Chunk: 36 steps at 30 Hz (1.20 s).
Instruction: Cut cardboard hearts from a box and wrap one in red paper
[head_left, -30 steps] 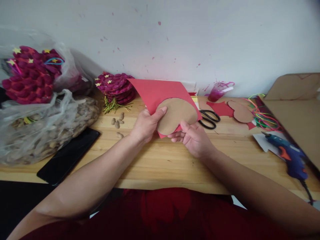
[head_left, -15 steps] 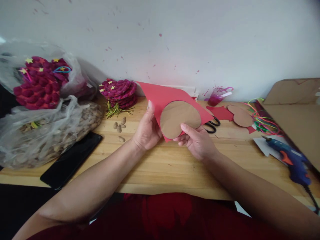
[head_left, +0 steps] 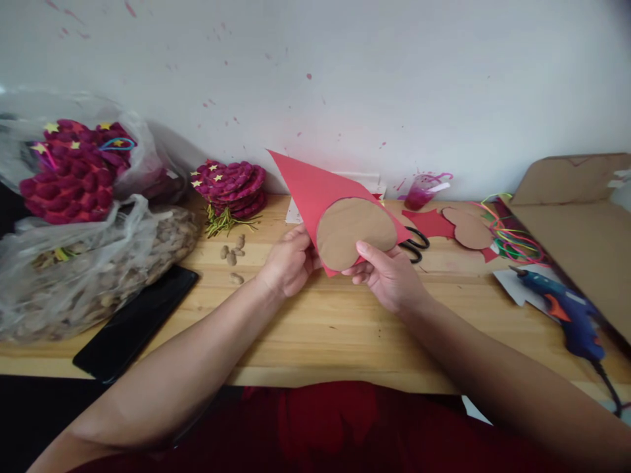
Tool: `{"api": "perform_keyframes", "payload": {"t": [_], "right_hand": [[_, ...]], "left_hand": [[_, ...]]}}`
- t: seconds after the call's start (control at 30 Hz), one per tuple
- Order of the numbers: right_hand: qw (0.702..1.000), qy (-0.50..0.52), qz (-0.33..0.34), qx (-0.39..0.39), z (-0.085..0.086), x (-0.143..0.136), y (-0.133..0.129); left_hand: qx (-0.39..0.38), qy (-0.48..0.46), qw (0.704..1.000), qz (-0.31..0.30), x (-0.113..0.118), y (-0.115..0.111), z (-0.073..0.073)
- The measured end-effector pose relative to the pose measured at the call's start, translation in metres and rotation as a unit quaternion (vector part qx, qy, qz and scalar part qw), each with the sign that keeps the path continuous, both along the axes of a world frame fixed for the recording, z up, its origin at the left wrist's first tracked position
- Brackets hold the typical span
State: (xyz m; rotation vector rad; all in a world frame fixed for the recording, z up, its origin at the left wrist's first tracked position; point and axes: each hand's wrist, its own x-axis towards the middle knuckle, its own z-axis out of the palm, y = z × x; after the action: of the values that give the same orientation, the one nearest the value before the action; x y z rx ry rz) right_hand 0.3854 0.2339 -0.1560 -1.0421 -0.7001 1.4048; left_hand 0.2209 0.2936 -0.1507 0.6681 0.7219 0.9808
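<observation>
A brown heart-shaped cardboard piece (head_left: 352,230) lies against a sheet of red paper (head_left: 308,187), which sticks out past it to a point at the upper left. My right hand (head_left: 387,272) pinches both at the lower right, thumb on the cardboard and fingers behind. My left hand (head_left: 290,259) is closed at the paper's left edge, its fingertips partly hidden behind the sheet. Just beyond my right hand, black scissor handles (head_left: 417,246) show on the wooden table (head_left: 315,341); the blades are hidden.
To the left are a bag of peanuts (head_left: 108,263), a black phone (head_left: 135,325), loose peanuts (head_left: 231,255) and stacked purple peanut crafts (head_left: 236,184). On the right lie red scraps (head_left: 428,223), another cardboard heart (head_left: 470,228), colored cords (head_left: 517,246), a blue glue gun (head_left: 566,309) and a cardboard box (head_left: 576,230).
My left thumb has come down off the front of the red paper, and that hand has closed at its edge. The paper's upper part has turned and looks narrower. My right hand keeps its pinch.
</observation>
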Motion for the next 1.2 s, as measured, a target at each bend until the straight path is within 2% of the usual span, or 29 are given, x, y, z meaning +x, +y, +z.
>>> {"api": "perform_keyframes", "payload": {"t": [0.2, 0.33, 0.43, 0.57, 0.67, 0.8, 0.9, 1.03, 1.2], "right_hand": [[1.000, 0.003, 0.001, 0.003, 0.000, 0.000, 0.000], [1.000, 0.019, 0.012, 0.007, 0.001, 0.002, 0.001], [0.999, 0.040, 0.021, 0.003, 0.001, 0.002, 0.002], [0.998, 0.056, 0.023, -0.002, 0.001, 0.001, 0.003], [0.998, 0.064, 0.027, 0.001, 0.002, 0.000, 0.003], [0.996, 0.077, 0.033, 0.011, 0.003, -0.001, 0.002], [0.996, 0.075, 0.046, 0.013, 0.002, -0.002, 0.001], [0.996, 0.063, 0.061, 0.018, -0.001, -0.005, -0.001], [0.996, 0.057, 0.067, 0.030, 0.000, -0.008, -0.003]], "left_hand": [[0.011, -0.026, 1.000, 0.001, -0.003, -0.002, 0.007], [0.013, -0.089, 0.994, -0.057, -0.009, -0.002, 0.015], [0.014, -0.074, 0.993, -0.085, -0.011, -0.002, 0.015], [-0.013, -0.020, 0.999, -0.044, -0.006, -0.003, 0.009], [-0.022, -0.043, 0.999, -0.021, -0.003, -0.006, 0.007], [0.011, -0.117, 0.989, -0.088, 0.000, -0.014, 0.009], [0.049, -0.129, 0.982, -0.130, 0.001, -0.020, 0.007], [0.083, -0.118, 0.981, -0.132, 0.004, -0.025, 0.004], [0.059, -0.106, 0.981, -0.150, 0.006, -0.029, 0.006]]}}
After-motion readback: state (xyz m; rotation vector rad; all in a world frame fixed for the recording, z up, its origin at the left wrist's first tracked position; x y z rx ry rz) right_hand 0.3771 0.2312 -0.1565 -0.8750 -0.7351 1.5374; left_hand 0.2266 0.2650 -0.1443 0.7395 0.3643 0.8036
